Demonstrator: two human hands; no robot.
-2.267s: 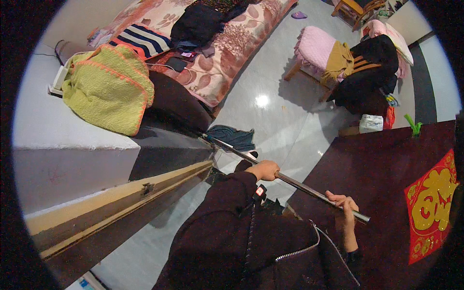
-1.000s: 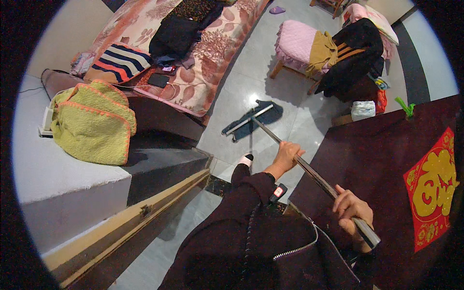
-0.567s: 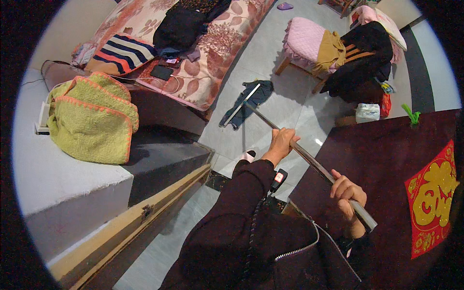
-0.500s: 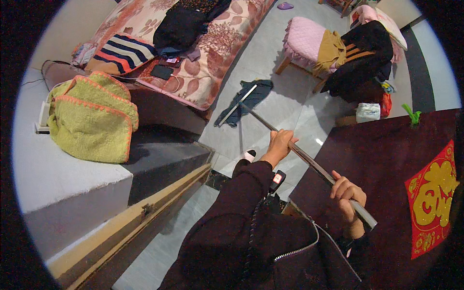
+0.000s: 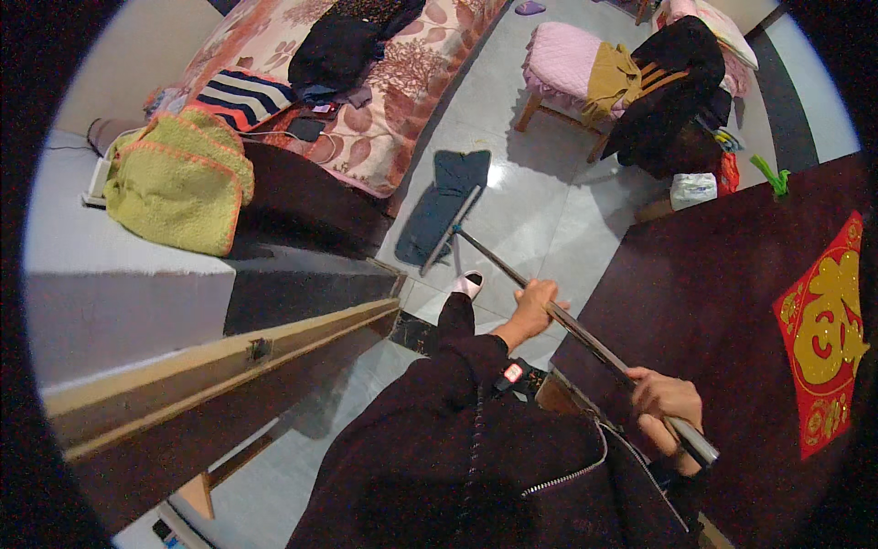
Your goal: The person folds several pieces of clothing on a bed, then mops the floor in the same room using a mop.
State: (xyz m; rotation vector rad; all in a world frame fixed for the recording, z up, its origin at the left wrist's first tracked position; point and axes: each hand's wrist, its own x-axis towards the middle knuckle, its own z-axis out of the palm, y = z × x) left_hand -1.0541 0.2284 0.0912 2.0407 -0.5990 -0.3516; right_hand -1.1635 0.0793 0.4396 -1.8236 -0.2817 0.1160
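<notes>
I grip a long metal-handled mop [image 5: 590, 340] that runs slantwise from lower right down to the floor. My left hand [image 5: 535, 309] is wrapped round the middle of the handle. Closer to the handle's top end, my right hand [image 5: 669, 404] is closed round it, slightly blurred. At the far end, a narrow crossbar [image 5: 465, 212] lies over the right edge of a dark blue-grey cloth [image 5: 437, 209], which is spread on the tiles. Whether the cloth is fastened to the bar I cannot tell.
My foot in a light slipper [image 5: 468, 284] stands just behind the cloth. A bed [image 5: 416, 101] is on the far left, a pink-covered seat [image 5: 558, 59] at the far right. A dark red door [image 5: 695, 293] flanks my right; a yellow-green towel [image 5: 178, 188] lies on a ledge to the left.
The mop's crossbar has come nearer to me, and the cloth, bunched before, now lies flatter and wider. Both hands keep their hold. More of my slippered foot shows.
</notes>
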